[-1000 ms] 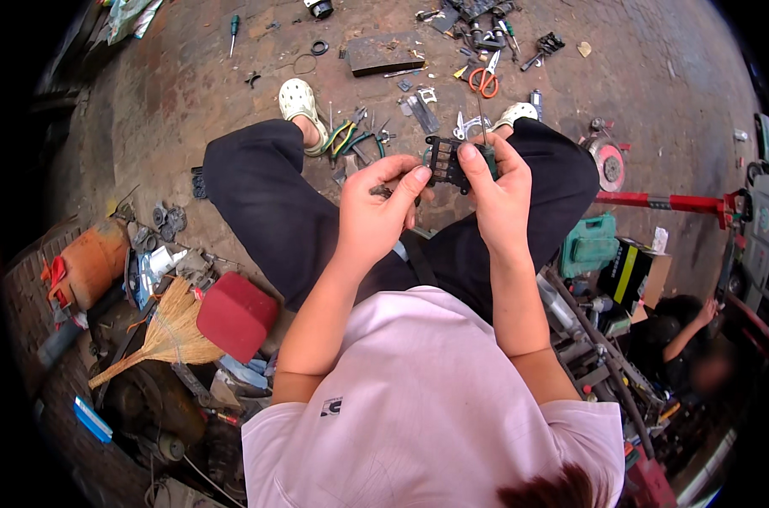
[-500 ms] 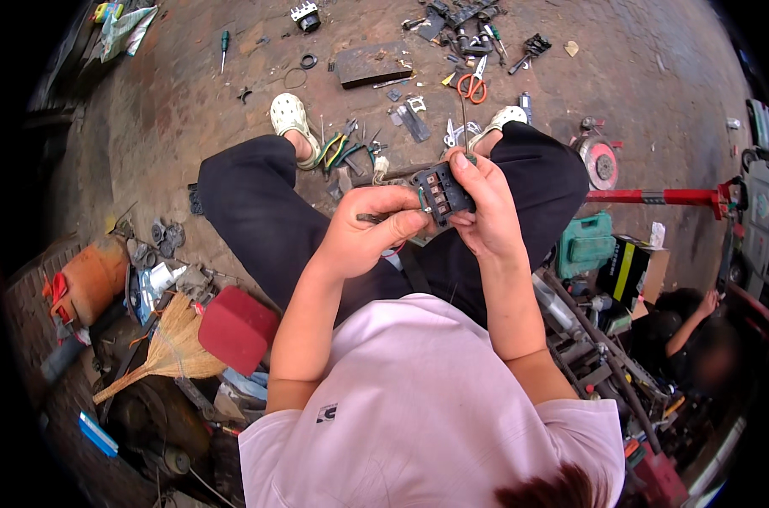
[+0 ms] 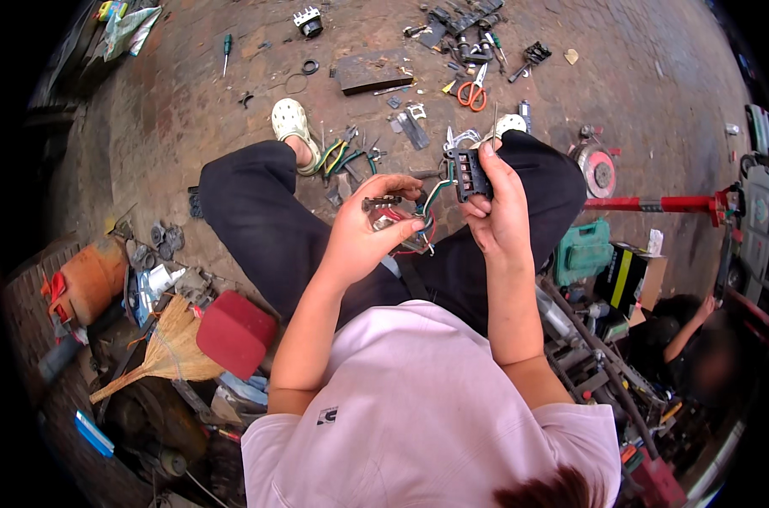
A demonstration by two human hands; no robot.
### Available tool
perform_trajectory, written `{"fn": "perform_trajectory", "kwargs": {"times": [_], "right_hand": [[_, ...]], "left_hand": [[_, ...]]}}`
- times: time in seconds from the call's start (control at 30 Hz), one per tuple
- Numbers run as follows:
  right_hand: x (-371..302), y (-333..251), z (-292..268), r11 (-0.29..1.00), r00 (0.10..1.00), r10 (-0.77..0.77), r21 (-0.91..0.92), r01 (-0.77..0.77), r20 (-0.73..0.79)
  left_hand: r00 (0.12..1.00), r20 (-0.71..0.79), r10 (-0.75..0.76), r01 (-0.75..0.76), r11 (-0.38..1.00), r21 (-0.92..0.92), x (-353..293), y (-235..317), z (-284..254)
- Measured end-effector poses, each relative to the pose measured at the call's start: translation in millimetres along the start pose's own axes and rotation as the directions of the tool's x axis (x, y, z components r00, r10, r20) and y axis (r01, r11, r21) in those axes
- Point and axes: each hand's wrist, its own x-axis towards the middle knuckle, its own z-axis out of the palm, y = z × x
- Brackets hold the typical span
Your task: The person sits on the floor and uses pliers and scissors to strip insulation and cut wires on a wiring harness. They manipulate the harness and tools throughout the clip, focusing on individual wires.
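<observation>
- Pinching a black, slotted, rectangular plastic block [image 3: 474, 175] in the right hand [image 3: 506, 200], alongside a thin metal shaft [image 3: 495, 123].
- Curling the left hand [image 3: 361, 230] around a dark, ridged strip [image 3: 381, 203], beside thin green and white wires [image 3: 438, 190] leading toward the block.
- Facing orange-handled metal scissors [image 3: 475, 86] and yellow-and-green-handled pliers [image 3: 337, 159], well apart on the brown brick floor [image 3: 206, 114].
</observation>
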Motion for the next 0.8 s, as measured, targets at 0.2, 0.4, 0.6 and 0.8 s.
{"fn": "perform_trajectory", "kwargs": {"times": [0.2, 0.4, 0.6, 0.8], "right_hand": [[8.8, 6.0, -9.2, 0.946, 0.996, 0.08, 0.311, -0.086, 0.031], [9.3, 6.6, -5.2, 0.94, 0.998, 0.067, 0.334, -0.067, 0.013], [12.3, 8.6, -5.8, 0.929, 0.996, 0.085, 0.36, -0.091, 0.033], [16.3, 15.8, -6.3, 0.913, 0.993, 0.117, 0.393, -0.109, 0.003]], "left_hand": [[0.996, -0.005, -0.089, 0.084, 0.961, -0.264, 0.0, -9.2, 1.1], [0.979, -0.093, -0.181, 0.115, 0.868, -0.482, 4.1, -22.8, 1.2], [0.986, -0.141, -0.087, 0.022, 0.912, -0.41, 10.6, -29.9, 9.6], [0.992, -0.105, -0.073, 0.044, 0.966, -0.254, 18.4, -37.3, 17.5]]}}
